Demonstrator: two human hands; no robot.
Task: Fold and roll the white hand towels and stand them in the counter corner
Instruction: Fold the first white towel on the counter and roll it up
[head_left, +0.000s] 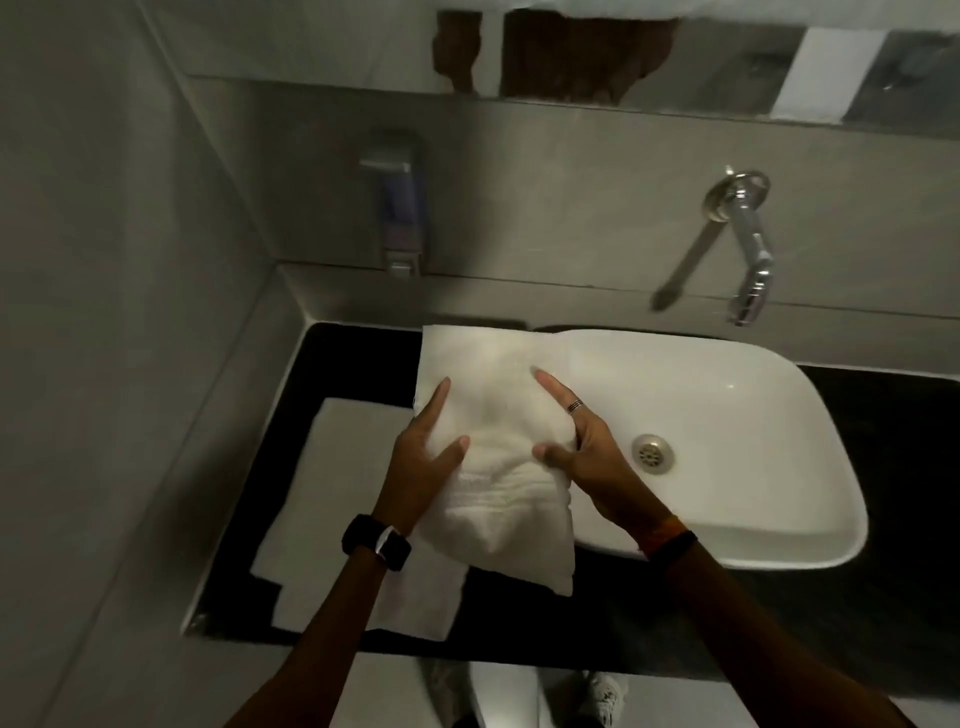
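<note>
Counter (883, 441) here is black stone, running into grey tiled walls, and most of the right side is taken up by a white basin (753, 415) with a chrome tap (748, 249) sticking out of the wall above it. On the left part of the counter there's a flat white towel (322, 499) spread out, and on top of that, lapping over the basin's left rim, is the hand towel (493, 415) being worked on. It's bunched in the middle, far end still flat. Left hand (423, 457) pinches the towel's left edge, thumb on top and fingers stretched along the side. Right hand (582, 447) grips the right edge the same way, thumb pressing into the bunched fold, ringed finger pointing across the cloth. Black watch (376, 540) on the left wrist, dark band (670, 543) on the right.
</note>
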